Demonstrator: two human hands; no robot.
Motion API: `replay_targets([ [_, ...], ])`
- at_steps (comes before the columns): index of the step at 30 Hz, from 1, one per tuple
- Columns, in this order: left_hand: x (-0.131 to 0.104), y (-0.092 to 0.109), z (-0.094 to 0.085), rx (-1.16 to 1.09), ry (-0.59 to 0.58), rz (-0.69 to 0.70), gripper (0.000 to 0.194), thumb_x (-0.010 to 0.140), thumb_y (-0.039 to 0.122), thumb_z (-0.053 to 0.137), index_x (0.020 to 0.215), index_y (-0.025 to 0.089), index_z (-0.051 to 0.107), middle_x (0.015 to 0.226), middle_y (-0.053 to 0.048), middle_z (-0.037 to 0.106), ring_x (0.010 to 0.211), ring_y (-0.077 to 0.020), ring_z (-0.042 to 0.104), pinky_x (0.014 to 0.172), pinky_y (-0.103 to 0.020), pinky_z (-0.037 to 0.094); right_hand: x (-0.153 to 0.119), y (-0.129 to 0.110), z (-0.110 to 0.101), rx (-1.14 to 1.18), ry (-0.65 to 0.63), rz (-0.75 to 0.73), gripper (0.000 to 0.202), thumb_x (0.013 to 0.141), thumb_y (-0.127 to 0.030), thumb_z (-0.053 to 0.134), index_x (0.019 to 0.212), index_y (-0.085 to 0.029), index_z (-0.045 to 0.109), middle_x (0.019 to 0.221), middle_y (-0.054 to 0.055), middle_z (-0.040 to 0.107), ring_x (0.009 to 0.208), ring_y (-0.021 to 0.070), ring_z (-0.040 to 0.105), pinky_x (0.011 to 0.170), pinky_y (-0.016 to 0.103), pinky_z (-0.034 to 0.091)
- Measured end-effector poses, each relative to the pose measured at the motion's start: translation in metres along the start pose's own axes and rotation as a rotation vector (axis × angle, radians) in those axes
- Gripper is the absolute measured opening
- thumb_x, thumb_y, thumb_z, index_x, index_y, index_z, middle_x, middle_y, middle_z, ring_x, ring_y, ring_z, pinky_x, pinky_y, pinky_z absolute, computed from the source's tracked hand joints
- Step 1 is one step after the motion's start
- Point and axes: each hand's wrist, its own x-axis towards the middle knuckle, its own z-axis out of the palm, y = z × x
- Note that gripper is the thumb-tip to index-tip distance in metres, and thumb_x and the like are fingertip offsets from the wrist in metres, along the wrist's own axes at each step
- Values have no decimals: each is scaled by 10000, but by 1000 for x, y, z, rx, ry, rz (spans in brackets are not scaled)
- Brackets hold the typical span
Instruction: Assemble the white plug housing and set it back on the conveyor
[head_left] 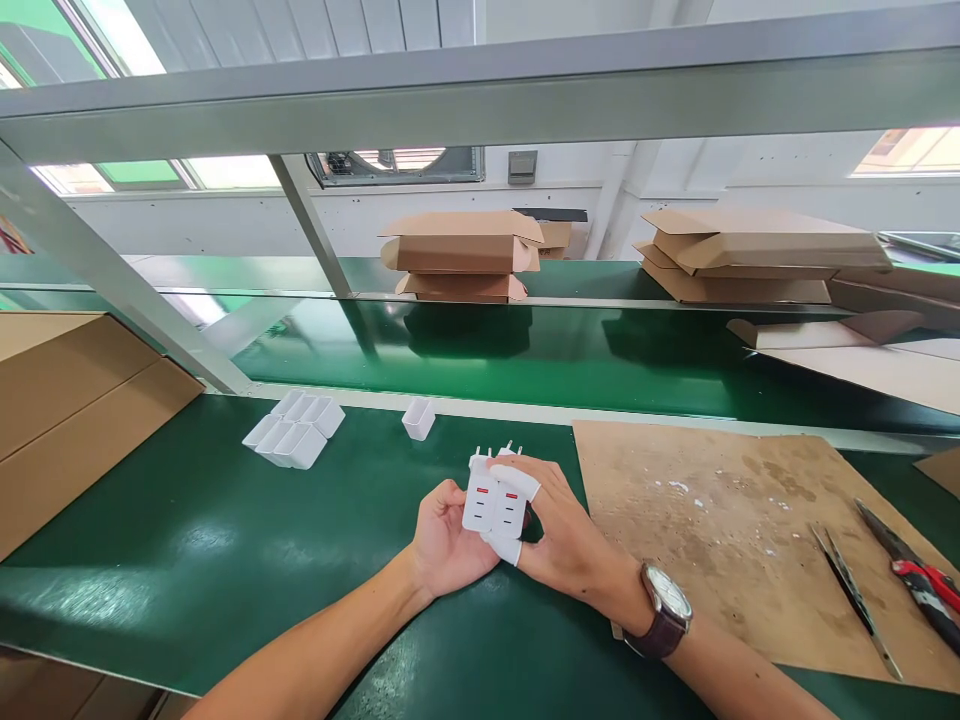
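Observation:
Two white plug adapters (493, 502) with metal prongs on top and red-marked slots on the front are side by side between my hands, above the green table. My left hand (442, 540) supports them from the left and underneath, thumb against the edge. From the right, my right hand (566, 520) grips them with thumb and forefinger, both in white finger covers. Behind my hands stands a single white open plastic housing (418, 420). Further left, a cluster of several similar housings (295, 430) sits on the table.
A stained brown board (697, 540) lies to the right, bearing tweezers (859, 595) and red-and-black-handled cutters (911, 565). A cardboard box (82, 400) occupies the left. Flattened cartons (465, 255) are stacked on the far ledge, below a metal beam (480, 100).

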Motion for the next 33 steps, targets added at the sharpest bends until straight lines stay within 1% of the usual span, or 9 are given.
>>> replay_targets([
  [5, 1, 0, 0, -26, -4, -14, 314, 639, 278, 612, 869, 99, 730, 833, -100, 708, 819, -238, 621, 789, -352, 446, -2, 1, 1, -8, -13, 5, 552, 878, -155, 616, 1396, -255, 454, 1385, 120, 616, 1303, 292, 564, 1041, 489, 478],
  [11, 0, 0, -1, -50, -18, -27, 332, 644, 268, 627, 894, 87, 750, 881, -110, 735, 861, -244, 640, 845, -350, 462, -2, 2, 0, -9, -7, -1, 553, 872, -155, 624, 1391, -248, 456, 1374, 134, 614, 1291, 300, 569, 1030, 497, 482],
  [17, -1, 0, 0, -69, -21, -28, 321, 639, 258, 637, 886, 88, 751, 888, -110, 740, 888, -247, 649, 849, -342, 468, -4, 4, 1, -9, -14, 2, 551, 867, -161, 630, 1384, -245, 462, 1378, 129, 610, 1289, 298, 565, 1025, 493, 488],
  [23, 0, 0, -4, -61, -33, -29, 344, 662, 268, 617, 929, 85, 734, 878, -108, 722, 818, -233, 634, 768, -341, 460, -2, 4, 1, 6, -23, -1, 555, 882, -167, 617, 1402, -257, 445, 1383, 125, 610, 1291, 302, 566, 1020, 500, 486],
  [28, 1, 0, -4, -51, -11, -4, 354, 681, 254, 594, 967, 93, 727, 933, -114, 730, 855, -249, 648, 804, -366, 470, 2, 3, -3, 31, -41, 35, 563, 865, -177, 667, 1381, -262, 458, 1356, 114, 617, 1237, 291, 589, 994, 468, 502],
  [33, 3, -1, 0, -22, 13, 9, 348, 686, 254, 586, 967, 103, 724, 941, -118, 729, 915, -288, 663, 860, -408, 477, 1, 6, -4, 59, -70, 91, 610, 831, -168, 699, 1387, -265, 467, 1356, 104, 612, 1235, 290, 577, 1010, 471, 495],
])
